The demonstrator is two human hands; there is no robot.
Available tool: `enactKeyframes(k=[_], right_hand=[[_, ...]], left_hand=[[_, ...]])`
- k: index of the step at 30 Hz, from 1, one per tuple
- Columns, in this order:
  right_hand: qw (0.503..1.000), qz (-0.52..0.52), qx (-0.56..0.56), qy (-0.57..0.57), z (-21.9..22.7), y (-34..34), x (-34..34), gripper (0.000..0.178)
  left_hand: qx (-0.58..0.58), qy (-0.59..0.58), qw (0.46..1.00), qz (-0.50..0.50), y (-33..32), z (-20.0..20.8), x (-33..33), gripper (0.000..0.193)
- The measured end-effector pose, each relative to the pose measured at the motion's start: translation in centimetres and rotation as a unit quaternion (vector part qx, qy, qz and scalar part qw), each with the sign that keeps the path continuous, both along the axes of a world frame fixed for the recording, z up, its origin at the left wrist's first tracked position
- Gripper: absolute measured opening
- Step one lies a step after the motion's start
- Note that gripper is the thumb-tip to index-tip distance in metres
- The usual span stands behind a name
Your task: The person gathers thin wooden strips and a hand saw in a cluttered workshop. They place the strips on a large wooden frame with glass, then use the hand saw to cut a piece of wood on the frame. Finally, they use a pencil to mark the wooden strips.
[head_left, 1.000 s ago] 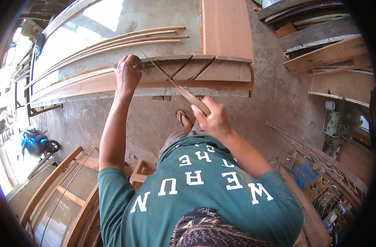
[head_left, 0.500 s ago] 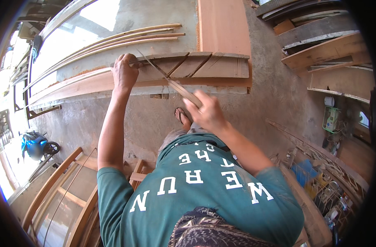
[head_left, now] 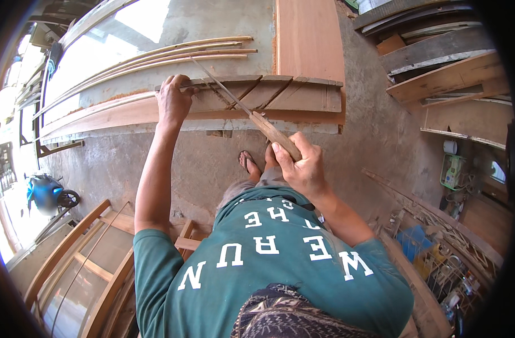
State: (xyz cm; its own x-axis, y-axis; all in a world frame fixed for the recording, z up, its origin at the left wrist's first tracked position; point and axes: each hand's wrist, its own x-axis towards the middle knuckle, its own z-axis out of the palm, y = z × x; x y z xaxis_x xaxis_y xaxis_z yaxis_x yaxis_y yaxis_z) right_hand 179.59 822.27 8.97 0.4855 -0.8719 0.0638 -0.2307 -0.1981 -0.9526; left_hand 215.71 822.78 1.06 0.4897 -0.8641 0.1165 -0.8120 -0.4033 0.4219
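My right hand (head_left: pixel 304 168) grips the straight wooden handle of a handsaw (head_left: pixel 275 135). Its thin blade, seen nearly edge-on, slants away to the upper left across a brown wooden board (head_left: pixel 314 96). Several dark slanting cuts or gaps run across that board, to the right of the blade and beside it. My left hand (head_left: pixel 174 101) is closed over the board's far edge, left of the blade, with the fingertips partly hidden. How deep the blade sits in the wood, I cannot tell.
Beneath the board is a worktable with a reddish wood panel (head_left: pixel 309 39) and a grey, shiny top. Several thin wooden strips (head_left: pixel 212 55) lie beyond my left hand. Stacked planks (head_left: pixel 438 62) stand at right, a wooden frame (head_left: pixel 71 253) at lower left, and a blue motorbike (head_left: pixel 46 194) farther left.
My right hand has drawn the saw back toward me and to the right, exposing more handle near the board. My left hand stays on the board. The view has shifted slightly.
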Motion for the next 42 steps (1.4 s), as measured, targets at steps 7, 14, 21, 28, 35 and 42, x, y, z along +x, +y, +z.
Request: enactKeyframes(k=[7, 14, 21, 28, 35, 42], right_hand=[[0.999, -0.021, -0.017, -0.02, -1.9, -1.0, 0.9, 0.028], [1.0, -0.01, 0.002, -0.027, -0.3, -5.1, 2.7, 0.031], [0.995, 0.027, 0.093, -0.019, -2.5, -2.5, 3.3, 0.027], [0.999, 0.03, 0.029, -0.004, -1.3, -1.3, 3.3, 0.023], [0.999, 0.033, 0.032, -0.001, -1.1, -1.5, 3.2, 0.023], [1.0, 0.021, -0.003, 0.02, -2.3, -1.2, 4.7, 0.027]], left_hand=[[-0.074, -0.057, 0.995, 0.015, 3.3, -2.2, 1.4, 0.052], [0.006, -0.045, 0.998, 0.041, 5.2, -2.7, 5.3, 0.058], [-0.008, -0.124, 0.991, -0.055, 3.3, -0.6, 3.7, 0.054], [-0.021, -0.049, 0.998, -0.035, 1.6, -0.8, 2.9, 0.038], [0.021, -0.012, 0.999, -0.035, 0.6, 1.1, 2.5, 0.032], [0.023, 0.008, 1.0, -0.02, 0.2, 1.3, 2.3, 0.032]])
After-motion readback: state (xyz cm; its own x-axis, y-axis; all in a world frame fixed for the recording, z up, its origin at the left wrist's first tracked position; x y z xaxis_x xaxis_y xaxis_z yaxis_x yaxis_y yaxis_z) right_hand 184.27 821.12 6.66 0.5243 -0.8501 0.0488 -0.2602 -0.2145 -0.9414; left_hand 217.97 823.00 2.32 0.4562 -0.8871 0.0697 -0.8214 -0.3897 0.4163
